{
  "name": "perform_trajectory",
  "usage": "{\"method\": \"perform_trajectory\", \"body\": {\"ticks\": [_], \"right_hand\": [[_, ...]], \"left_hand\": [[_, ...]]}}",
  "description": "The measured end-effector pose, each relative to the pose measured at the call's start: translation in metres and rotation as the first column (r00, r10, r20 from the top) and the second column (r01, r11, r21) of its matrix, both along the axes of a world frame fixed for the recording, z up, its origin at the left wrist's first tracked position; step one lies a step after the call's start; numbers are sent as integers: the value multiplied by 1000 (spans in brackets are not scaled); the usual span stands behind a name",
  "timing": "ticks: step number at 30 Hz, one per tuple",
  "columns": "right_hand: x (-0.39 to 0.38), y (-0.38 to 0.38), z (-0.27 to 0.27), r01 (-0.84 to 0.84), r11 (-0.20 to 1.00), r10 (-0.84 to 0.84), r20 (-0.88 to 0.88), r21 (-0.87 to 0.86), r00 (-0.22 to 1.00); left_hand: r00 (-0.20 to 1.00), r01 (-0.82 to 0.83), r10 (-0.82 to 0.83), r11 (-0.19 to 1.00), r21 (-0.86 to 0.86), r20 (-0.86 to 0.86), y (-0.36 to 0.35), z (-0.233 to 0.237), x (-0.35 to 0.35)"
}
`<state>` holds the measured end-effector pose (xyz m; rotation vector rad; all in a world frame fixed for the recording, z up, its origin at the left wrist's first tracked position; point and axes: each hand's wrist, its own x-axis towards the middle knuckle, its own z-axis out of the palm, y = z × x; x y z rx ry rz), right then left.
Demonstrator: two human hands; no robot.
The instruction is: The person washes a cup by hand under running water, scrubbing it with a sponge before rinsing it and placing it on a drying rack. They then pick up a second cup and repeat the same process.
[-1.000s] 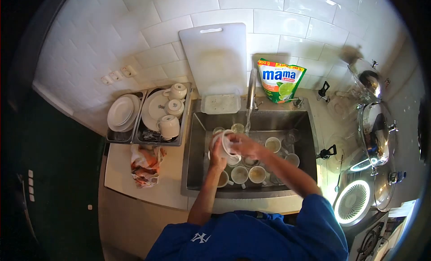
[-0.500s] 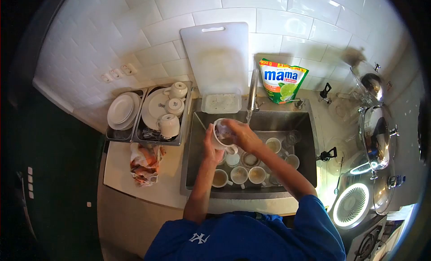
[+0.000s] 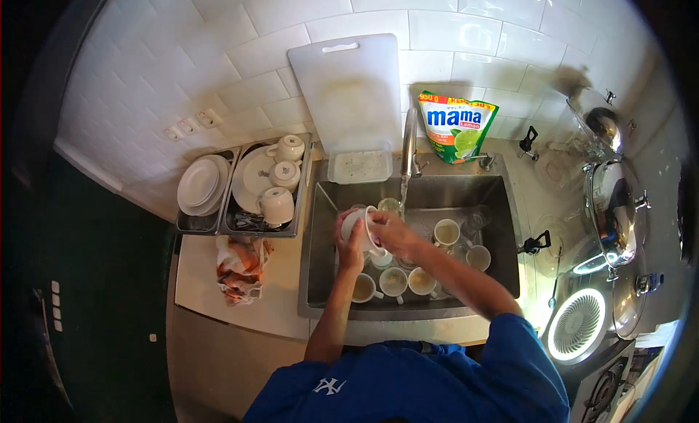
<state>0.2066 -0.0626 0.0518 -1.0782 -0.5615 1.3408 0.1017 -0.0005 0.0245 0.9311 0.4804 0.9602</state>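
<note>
Over the left part of the steel sink [image 3: 502, 204], a white cup [image 3: 357, 228] is tilted on its side with its opening toward the right. My left hand [image 3: 351, 241] is wrapped round the cup's outer left side. My right hand [image 3: 393, 234] is at the cup's rim, its fingers partly hidden at the opening. Water runs from the faucet [image 3: 410, 146] just behind my right hand. Below lie several used cups, among them one with brownish residue [image 3: 364, 287] and another [image 3: 421, 282], plus clear glasses [image 3: 478, 218].
Left of the sink, a tray [image 3: 293, 230] holds upturned cups and plates, beside stacked white plates [image 3: 198, 181]. A crumpled cloth [image 3: 242, 270] lies on the counter. Behind stand a cutting board [image 3: 349, 95] and soap pouch [image 3: 457, 128]. At right are a glass-lidded pot [image 3: 611, 212] and round fan [image 3: 577, 325].
The cup has been turned from facing upward to lying sideways, its opening now toward the right. My right hand has moved from over its mouth to its right rim.
</note>
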Motion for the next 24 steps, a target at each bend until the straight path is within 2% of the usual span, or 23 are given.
{"method": "perform_trajectory", "body": {"ticks": [1,2,3,4,5,6,7,8,11,12,13,14,16,17,18,20,21,24], "right_hand": [[-12,4,4,209,976,-195,-193,60,962],[-14,4,1,277,954,-286,74,111,955],[-16,6,0,330,927,-373,329,181,868],[-17,6,0,361,895,-445,553,261,704],[-12,-2,3,195,908,-412,712,370,569],[-4,1,-1,-3,889,-409,795,459,448],[5,8,-6,-211,842,-422,850,497,316],[11,12,-11,-412,770,-453,872,487,183],[10,-2,34,-417,798,-264,874,435,407],[13,-3,40,-418,810,-187,856,412,482],[6,3,21,-209,948,-20,699,240,715],[4,4,15,-126,950,-145,759,287,634],[-3,4,28,14,913,-375,828,407,417],[-4,6,25,-21,890,-412,825,455,387],[2,6,24,-131,941,-252,903,313,349],[14,3,20,-319,948,77,971,0,228],[17,4,17,-384,911,1,929,152,370],[10,7,12,-83,965,-142,764,247,630]], "left_hand": [[998,-43,45,998,42,-39,-3,1,1],[993,-84,91,992,90,-75,-6,2,3],[991,-114,120,990,85,-65,-9,5,5],[996,-81,83,995,53,-39,-7,5,4],[999,-48,49,999,18,-9,-4,5,2],[1000,-18,18,1000,-18,23,-2,5,0],[1000,3,-2,1000,20,-30,0,8,-2],[999,37,-37,999,-29,-12,1,6,-3],[985,163,-153,973,-164,74,-1,-1,-5],[985,137,-116,976,-170,130,0,1,0],[981,108,-74,977,-185,182,-2,1,3],[973,76,-28,976,-204,229,-5,-1,4],[984,80,-55,987,-143,171,0,2,7],[987,97,-83,991,-96,138,4,7,5],[989,116,-110,992,-53,100,5,8,3],[982,130,-111,984,-120,154,-1,-5,-2],[976,147,-121,979,-138,184,1,-4,1],[977,133,-101,977,-165,189,-3,-2,2]]}}
